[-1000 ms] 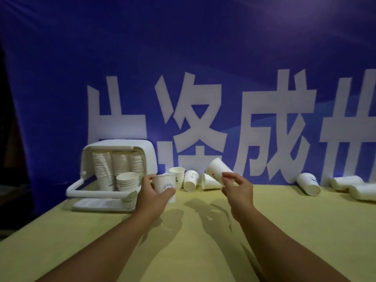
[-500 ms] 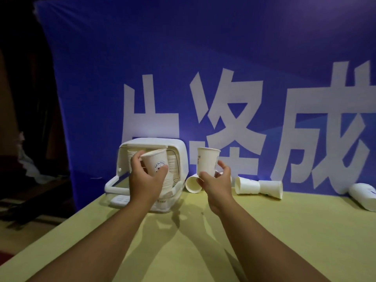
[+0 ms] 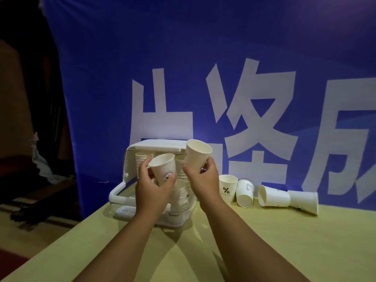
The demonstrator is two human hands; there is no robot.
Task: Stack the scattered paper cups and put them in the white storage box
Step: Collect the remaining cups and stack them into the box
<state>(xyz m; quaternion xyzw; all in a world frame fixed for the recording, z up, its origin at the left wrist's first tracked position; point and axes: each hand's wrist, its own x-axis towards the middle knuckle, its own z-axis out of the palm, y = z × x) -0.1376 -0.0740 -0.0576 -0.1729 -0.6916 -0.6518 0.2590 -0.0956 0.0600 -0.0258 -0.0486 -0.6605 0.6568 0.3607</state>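
The white storage box (image 3: pixel 156 145) sits by the tabletop's (image 3: pixel 284 251) left edge, with loose cups (image 3: pixel 273 197) lying to its right. Before its open front, the left hand (image 3: pixel 151 189) grips a printed cup (image 3: pixel 163 169) upright. The right hand (image 3: pixel 201 180) holds a plain cup (image 3: pixel 196 154), tilted, just beside it.

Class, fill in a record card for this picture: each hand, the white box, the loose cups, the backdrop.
Left-hand grip: holds a printed cup upright in front of the box.
Right-hand grip: holds a white cup, tilted, mouth upward.
White storage box: on the table, front open, cup stacks inside.
Loose cups: four right of the box; % cup upright, tipped cup beside it, two side-lying cups base to base.
Backdrop: blue banner, large white characters.
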